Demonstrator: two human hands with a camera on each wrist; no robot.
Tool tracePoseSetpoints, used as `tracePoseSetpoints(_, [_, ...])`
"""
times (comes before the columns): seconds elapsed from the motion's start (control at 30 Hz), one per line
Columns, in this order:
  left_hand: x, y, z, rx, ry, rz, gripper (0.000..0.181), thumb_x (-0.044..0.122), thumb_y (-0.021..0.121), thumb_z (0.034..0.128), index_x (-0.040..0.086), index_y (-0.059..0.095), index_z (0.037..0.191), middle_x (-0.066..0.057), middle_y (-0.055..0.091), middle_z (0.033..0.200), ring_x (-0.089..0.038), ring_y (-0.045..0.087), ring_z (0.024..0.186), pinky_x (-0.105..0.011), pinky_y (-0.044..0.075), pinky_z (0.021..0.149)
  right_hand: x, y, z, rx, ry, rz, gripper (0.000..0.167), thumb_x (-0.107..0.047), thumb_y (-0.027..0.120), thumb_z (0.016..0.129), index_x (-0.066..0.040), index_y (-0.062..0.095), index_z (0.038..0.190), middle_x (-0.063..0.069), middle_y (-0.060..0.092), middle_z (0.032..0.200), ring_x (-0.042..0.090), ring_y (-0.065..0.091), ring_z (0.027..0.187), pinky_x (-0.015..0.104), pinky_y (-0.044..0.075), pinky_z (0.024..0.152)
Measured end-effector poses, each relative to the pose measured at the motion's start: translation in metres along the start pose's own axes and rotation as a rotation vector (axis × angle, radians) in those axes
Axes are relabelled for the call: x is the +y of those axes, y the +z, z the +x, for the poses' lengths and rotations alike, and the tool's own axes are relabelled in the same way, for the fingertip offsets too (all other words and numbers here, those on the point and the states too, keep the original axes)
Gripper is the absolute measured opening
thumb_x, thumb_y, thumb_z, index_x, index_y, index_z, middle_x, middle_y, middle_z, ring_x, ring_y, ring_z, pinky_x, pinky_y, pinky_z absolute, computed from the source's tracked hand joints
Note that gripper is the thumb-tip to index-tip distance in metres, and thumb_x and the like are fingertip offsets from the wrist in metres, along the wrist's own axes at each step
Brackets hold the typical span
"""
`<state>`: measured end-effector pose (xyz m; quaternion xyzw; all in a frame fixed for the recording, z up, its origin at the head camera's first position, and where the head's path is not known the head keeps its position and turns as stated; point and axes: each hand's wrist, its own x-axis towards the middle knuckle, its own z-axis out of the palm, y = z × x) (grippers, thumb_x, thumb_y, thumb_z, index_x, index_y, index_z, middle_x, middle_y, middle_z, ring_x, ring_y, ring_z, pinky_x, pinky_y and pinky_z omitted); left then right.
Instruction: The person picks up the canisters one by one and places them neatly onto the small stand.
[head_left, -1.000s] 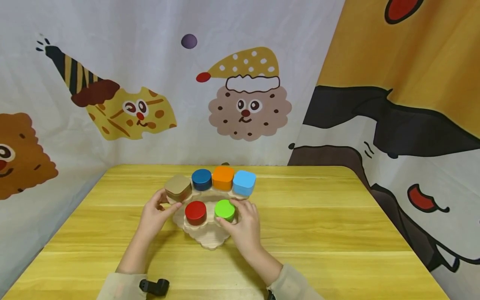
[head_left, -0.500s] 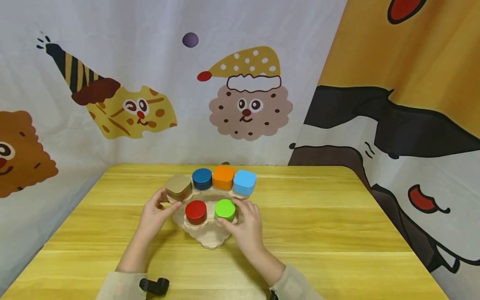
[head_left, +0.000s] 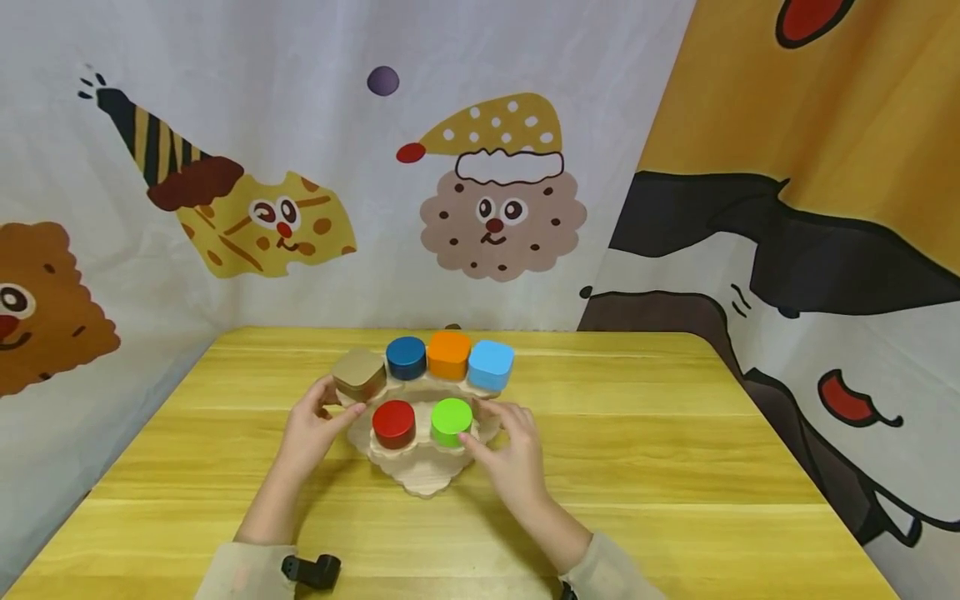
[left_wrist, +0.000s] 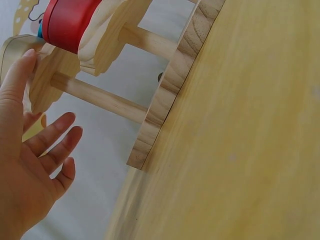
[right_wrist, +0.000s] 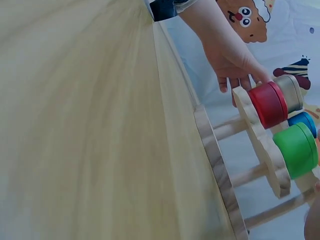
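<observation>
A pale wooden tiered stand carries rounded blocks on its scalloped shelves. My left hand pinches the gold block at the left end of the upper shelf; in the left wrist view the thumb lies against it and the other fingers spread loosely below. The lower shelf bears a red block and a green block. My right hand is beside the green one, thumb tip at its side, fingers parted from it. Only a sliver of that hand shows in the right wrist view.
Dark blue, orange and light blue blocks sit along the upper shelf. The stand's base rests on a wood-grain table. A curtain with cartoon prints hangs behind the table.
My right hand has drawn slightly right, its fingers coming away from the green block, which stays on its shelf. The left hand holds its place at the gold block.
</observation>
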<state>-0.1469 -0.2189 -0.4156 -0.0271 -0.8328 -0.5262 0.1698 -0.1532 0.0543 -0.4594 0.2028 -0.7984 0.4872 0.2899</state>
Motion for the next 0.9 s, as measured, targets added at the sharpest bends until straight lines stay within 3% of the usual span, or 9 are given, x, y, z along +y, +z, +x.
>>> tracePoseSetpoints(0.2, [-0.002,0.002,0.001,-0.023,0.0,0.037,0.044,0.01,0.073,0.0852,-0.004,0.055,0.123,-0.017,0.061,0.1,-0.027,0.052,0.09,-0.029,0.038,0.071,0.014,-0.022,0.0,0.017,-0.006,-0.036,0.037,-0.015,0.083,0.073,-0.007,0.068,0.106,0.001,0.066,0.1,0.016,0.053,0.088,0.042,0.046,0.072])
tracePoseSetpoints(0.47, [-0.035,0.001,0.008,-0.049,-0.006,0.051,0.058,0.02,0.074,0.0857,0.003,0.049,0.135,-0.012,0.06,0.108,-0.023,0.051,0.096,-0.028,0.038,0.073,0.036,-0.063,0.008,0.008,0.021,-0.072,0.028,-0.006,0.078,0.078,-0.007,0.069,0.104,0.003,0.065,0.097,0.029,0.054,0.086,0.034,0.041,0.074])
tracePoseSetpoints(0.57, [-0.041,-0.004,0.007,-0.074,-0.001,0.044,0.066,0.021,0.074,0.0857,0.003,0.043,0.14,-0.015,0.06,0.112,-0.025,0.053,0.098,-0.03,0.04,0.073,0.044,-0.081,0.011,-0.013,0.05,-0.109,0.026,-0.007,0.075,0.081,-0.006,0.068,0.106,0.007,0.065,0.099,0.031,0.053,0.087,0.038,0.039,0.076])
tracePoseSetpoints(0.7, [-0.045,-0.009,0.004,-0.111,0.001,0.06,0.063,0.023,0.072,0.0872,0.003,0.044,0.139,-0.016,0.061,0.114,-0.027,0.055,0.099,-0.033,0.042,0.073,0.056,-0.105,0.015,-0.046,0.071,-0.175,0.026,-0.008,0.074,0.083,-0.005,0.067,0.108,0.01,0.065,0.102,0.028,0.052,0.089,0.044,0.039,0.076])
tracePoseSetpoints(0.9, [-0.044,-0.018,-0.001,-0.15,0.045,0.123,0.052,0.02,0.068,0.0908,-0.004,0.049,0.133,-0.017,0.061,0.114,-0.032,0.057,0.098,-0.031,0.043,0.072,0.073,-0.135,0.015,-0.091,0.055,-0.293,0.027,-0.01,0.074,0.083,-0.005,0.067,0.109,0.009,0.065,0.107,0.023,0.053,0.09,0.044,0.043,0.072])
